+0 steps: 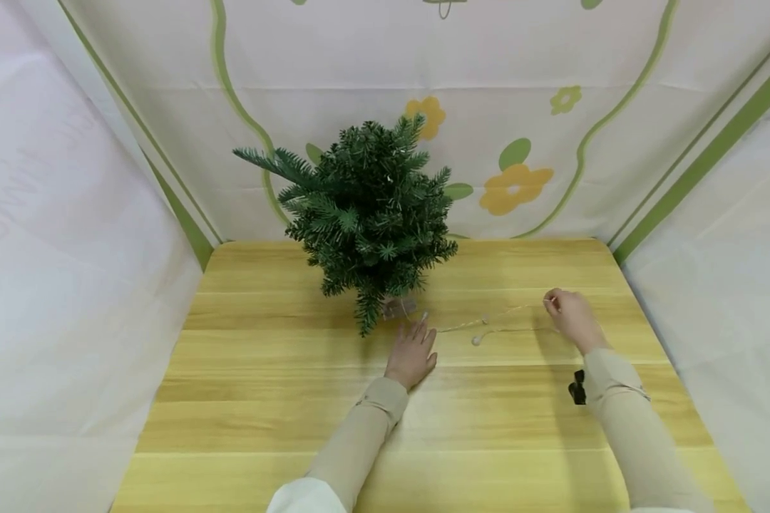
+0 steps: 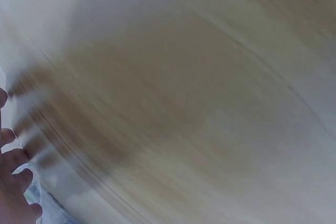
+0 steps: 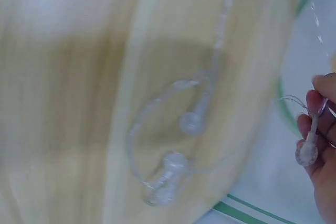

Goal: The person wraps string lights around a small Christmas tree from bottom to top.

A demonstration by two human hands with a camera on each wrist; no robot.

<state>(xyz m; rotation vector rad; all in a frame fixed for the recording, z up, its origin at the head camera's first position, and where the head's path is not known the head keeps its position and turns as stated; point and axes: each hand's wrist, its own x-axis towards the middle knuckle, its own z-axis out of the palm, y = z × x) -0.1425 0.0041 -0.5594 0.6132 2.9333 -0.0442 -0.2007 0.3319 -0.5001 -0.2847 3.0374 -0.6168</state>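
Observation:
A thin string of fairy lights [image 1: 477, 340] with small clear bulbs stretches between the two hands, just above or on the wooden table [image 1: 244, 399]. My right hand [image 1: 574, 318] pinches its wire, and a round bulb [image 3: 306, 153] hangs by the fingers in the right wrist view. My left hand [image 1: 413, 356] has its fingers spread and reaches toward the wire's left end, close to a clear box [image 1: 399, 308]. Whether the fingertips touch the wire cannot be made out. Above the box stands a small artificial fir tree [image 1: 372, 206], whose branches hide its base.
White fabric walls [image 1: 731, 214] with green bands enclose the table at the back and both sides. A black object [image 1: 577, 388] shows beside the right wrist. One long tree branch [image 1: 272, 164] sticks out to the left.

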